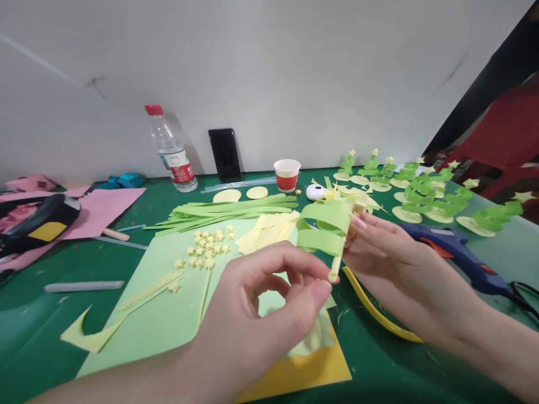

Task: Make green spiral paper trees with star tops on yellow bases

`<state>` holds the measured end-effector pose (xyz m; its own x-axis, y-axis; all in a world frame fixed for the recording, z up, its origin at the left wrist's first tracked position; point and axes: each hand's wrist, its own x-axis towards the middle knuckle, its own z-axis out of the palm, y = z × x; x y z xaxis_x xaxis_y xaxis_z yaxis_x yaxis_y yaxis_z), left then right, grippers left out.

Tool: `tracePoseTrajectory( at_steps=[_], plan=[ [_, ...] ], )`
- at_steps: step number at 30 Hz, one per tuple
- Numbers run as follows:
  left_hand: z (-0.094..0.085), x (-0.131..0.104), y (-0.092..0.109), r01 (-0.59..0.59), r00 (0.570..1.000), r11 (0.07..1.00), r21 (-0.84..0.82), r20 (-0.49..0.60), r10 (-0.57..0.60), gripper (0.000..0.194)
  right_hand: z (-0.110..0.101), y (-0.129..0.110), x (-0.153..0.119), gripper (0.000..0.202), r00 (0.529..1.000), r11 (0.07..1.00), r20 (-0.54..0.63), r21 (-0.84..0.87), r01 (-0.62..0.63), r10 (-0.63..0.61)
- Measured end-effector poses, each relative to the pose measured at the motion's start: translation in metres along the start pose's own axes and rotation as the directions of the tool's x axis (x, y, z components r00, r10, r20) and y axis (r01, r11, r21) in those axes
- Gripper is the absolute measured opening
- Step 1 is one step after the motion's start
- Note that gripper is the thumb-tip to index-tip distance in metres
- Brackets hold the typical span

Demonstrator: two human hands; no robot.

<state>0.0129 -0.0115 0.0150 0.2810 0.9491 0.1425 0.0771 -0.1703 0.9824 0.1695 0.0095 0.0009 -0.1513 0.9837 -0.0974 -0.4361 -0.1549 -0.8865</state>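
Head view. The black tool (33, 224) at far left is cut off by the frame edge and its type cannot be made out. The scissors (524, 294) at far right are only partly in frame. The lower end of the stick (336, 266) is hidden behind the left thumb tip, and the yellow sheet (311, 367) lies mostly under the left hand.

Containers: a red-and-white cup (287, 174) stands near the wall; its contents cannot be seen. A bottle (172, 149) with a red cap stands upright to its left and looks nearly empty.

Left hand (256, 314): palm turned inward, thumb and forefinger curled and pinched on the stick's lower end. Right hand (396, 269): reaches in from the right, fingers closed on the upper part of the paper tree (324, 227), green looped strips on the stick. The tree is held above the green mat (25, 331), over the light green sheet (168, 314). A blue glue gun (458, 252) lies just behind the right hand.
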Motion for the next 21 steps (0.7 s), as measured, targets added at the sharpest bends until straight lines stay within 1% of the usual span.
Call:
tracePoseTrajectory(
  at_steps=[4, 13, 18, 21],
  plan=[
    [-0.0017, -0.0009, -0.0014, 0.034, 0.999, 0.999, -0.036, 0.024, -0.033, 0.012, 0.0010, 0.0001, 0.0004, 0.024, 1.000, 1.000, 0.022, -0.012, 0.017, -0.017],
    [0.0002, -0.0017, -0.0033, 0.150, 0.989, 0.980, -0.133, 0.038, -0.146, 0.010, -0.0019, 0.0019, -0.0020, 0.022, 1.000, 0.999, 0.012, -0.018, 0.026, -0.026],
    [0.0012, -0.0036, -0.0052, 0.218, 0.976, 0.956, -0.195, 0.060, -0.210, 0.007, -0.0007, 0.0046, -0.0008, 0.021, 0.999, 0.999, 0.033, 0.044, -0.006, 0.005],
    [0.0007, -0.0048, -0.0049, 0.221, 0.975, 0.947, -0.234, 0.079, -0.208, 0.008, 0.0001, 0.0051, 0.0005, 0.021, 0.999, 0.997, 0.048, 0.067, -0.025, 0.022]
  ],
)
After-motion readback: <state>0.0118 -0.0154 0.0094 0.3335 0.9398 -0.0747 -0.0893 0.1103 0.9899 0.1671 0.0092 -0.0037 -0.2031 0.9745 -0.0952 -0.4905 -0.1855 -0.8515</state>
